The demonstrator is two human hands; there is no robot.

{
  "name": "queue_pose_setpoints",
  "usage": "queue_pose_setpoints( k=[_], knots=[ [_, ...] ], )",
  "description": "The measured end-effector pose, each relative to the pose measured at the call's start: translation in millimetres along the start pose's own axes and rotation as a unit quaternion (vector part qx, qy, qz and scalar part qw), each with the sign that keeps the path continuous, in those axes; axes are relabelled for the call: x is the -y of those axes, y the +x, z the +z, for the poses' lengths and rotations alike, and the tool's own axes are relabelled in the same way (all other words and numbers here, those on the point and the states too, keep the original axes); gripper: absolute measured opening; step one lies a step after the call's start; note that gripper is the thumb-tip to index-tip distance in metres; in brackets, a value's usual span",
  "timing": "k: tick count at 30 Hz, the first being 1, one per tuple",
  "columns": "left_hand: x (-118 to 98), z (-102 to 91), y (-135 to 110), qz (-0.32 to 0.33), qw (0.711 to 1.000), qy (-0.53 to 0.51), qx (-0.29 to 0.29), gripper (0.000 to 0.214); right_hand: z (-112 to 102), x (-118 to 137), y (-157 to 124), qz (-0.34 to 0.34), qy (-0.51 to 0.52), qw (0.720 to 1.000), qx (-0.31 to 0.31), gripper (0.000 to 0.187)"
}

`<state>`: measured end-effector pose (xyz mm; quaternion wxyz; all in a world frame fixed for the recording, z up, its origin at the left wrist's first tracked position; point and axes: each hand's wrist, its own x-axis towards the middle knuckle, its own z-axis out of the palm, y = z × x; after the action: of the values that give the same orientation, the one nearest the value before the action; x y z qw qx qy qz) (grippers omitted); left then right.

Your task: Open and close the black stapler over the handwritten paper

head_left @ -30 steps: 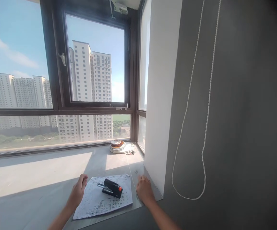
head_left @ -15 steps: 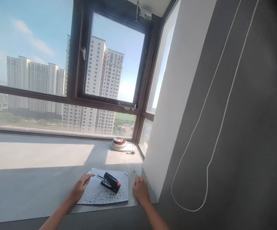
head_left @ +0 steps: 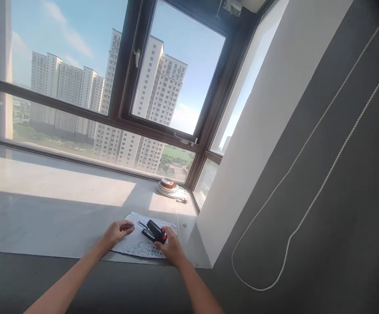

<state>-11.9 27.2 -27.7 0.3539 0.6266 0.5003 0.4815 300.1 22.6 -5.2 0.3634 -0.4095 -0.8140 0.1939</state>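
A black stapler (head_left: 153,230) with a red patch at its rear lies on written paper sheets (head_left: 136,247), its metal magazine sticking out toward the left. My right hand (head_left: 172,247) grips the rear of the stapler, thumb at the near side and fingers over the far side. Left of the magazine's tip, my left hand (head_left: 119,231) hovers by the paper's left edge with thumb and fingers pinched together. Whatever may be between those fingertips is too small to make out. A tiny metallic piece (head_left: 184,225) lies right of the paper, probably a strip of staples.
The sheets lie on a pale window sill (head_left: 61,226). A stack of round dishes (head_left: 168,188) stands in the far corner, with a small dark beaded item (head_left: 182,201) beside it. A white wall column (head_left: 229,183) bounds the right, where a bead chain (head_left: 289,239) hangs.
My right hand has moved left from the bare sill onto the stapler's rear and taken hold of it. My left hand's pointing finger has curled into a pinch. The view has tilted and shifted.
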Motion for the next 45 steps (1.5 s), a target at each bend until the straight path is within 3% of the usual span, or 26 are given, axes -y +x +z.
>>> queue_pose_setpoints(
  k=[6,20,29,45],
  knots=[
    [-18,2.3,-9,0.048,0.993,0.109,-0.004,0.042,12,-17,-2,0.011,0.02,1.0,-0.008,0.042],
    [-25,11.1,-13,0.137,0.983,0.122,-0.008,0.018,8,-16,-6,-0.03,-0.011,0.999,0.025,0.044],
    [-22,13.7,-16,0.138,0.968,0.207,0.029,0.012,7,-1,-8,-0.054,-0.03,0.996,0.06,0.043],
    [-35,9.9,-17,0.151,0.966,0.206,0.043,0.011,4,6,-7,-0.027,-0.043,0.997,0.054,0.046]
  ],
)
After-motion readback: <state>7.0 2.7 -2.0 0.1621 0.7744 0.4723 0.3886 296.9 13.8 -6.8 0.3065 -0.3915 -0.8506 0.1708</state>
